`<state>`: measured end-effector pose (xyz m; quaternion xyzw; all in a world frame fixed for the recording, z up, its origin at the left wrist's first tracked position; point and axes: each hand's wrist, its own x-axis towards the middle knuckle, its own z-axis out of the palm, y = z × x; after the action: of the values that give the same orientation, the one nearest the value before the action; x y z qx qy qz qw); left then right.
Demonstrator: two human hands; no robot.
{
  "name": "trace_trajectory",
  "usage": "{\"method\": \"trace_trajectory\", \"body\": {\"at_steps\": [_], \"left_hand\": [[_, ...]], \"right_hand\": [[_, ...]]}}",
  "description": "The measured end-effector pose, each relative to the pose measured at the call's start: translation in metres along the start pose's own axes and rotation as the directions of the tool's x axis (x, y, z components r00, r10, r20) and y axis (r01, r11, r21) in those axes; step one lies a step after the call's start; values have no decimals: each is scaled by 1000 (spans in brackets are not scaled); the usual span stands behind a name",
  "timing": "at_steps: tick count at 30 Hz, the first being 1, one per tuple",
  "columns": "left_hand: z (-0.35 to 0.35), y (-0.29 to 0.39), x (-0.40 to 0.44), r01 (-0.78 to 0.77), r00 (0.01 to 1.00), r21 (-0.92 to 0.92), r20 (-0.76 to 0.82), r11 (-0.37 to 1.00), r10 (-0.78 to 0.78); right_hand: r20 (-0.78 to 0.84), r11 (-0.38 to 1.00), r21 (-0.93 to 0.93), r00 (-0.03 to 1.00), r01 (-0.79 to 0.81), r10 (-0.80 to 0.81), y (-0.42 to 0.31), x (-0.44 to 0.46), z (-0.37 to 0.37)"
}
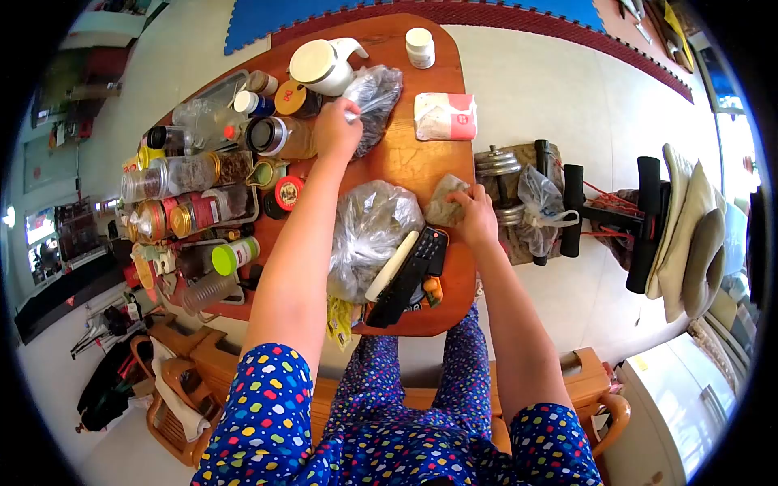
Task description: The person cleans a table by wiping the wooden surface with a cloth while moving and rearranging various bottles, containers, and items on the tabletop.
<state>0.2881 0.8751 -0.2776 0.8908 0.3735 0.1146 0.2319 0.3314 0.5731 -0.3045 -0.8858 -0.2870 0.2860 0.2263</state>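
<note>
My left hand (339, 128) reaches to the far side of the wooden table (405, 166), its fingers closed on the top of a clear plastic bag (378, 95) with dark contents. Close to the table's right edge, my right hand (476, 212) grips a crumpled greyish-green cloth (445, 202), which rests on the tabletop. Between my forearms lies a larger clear plastic bag (369, 227). A black remote control (408, 278) is in front of that bag. Beyond my right hand sits a white and pink packet (445, 117).
Several jars and bottles crowd the table's left side, among them a jar with a green lid (235, 255). A white jug (322, 66) and a small white bottle (420, 49) stand at the back. Right of the table are metal dumbbells (497, 164) and a black-padded exercise frame (640, 223).
</note>
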Motion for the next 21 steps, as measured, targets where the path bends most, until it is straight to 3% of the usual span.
{"method": "trace_trajectory", "body": {"at_steps": [1,3,5,7,8,13,15,17,19,20,21], "left_hand": [[-4,1,1,-5,1000,2,2,1000,5],[-14,1,4,26,999,-222,27,975,-20],[-24,3,2,-10,1000,-230,-12,973,7],[-34,4,1,171,985,-607,120,776,-123],[-40,5,1,186,982,-634,156,750,-111],[-61,4,-14,178,964,-580,264,795,-24],[-69,6,-24,47,950,-506,290,861,119],[-75,11,-30,59,928,-477,349,877,127],[-85,31,-33,-87,723,-406,603,910,338],[-93,46,-34,-97,612,-167,768,981,191],[-92,57,-40,-95,612,-170,767,981,193]], "right_hand": [[9,1000,-9,1000,-15,15,-1,-1,0],[0,1000,4,1000,-23,23,-1,-2,-1],[-6,999,22,1000,-28,29,-2,-2,1],[-17,1000,19,1000,-15,16,-1,-3,2],[-18,1000,23,1000,-19,20,0,-3,4],[-80,999,51,997,13,-9,2,-2,7],[-61,999,47,998,-2,5,2,-3,5],[-43,999,41,999,-11,13,1,-2,5],[-64,999,51,998,1,2,3,-2,7],[-64,999,48,998,3,0,4,-1,7],[-64,999,53,998,10,-6,4,-1,8]]}}
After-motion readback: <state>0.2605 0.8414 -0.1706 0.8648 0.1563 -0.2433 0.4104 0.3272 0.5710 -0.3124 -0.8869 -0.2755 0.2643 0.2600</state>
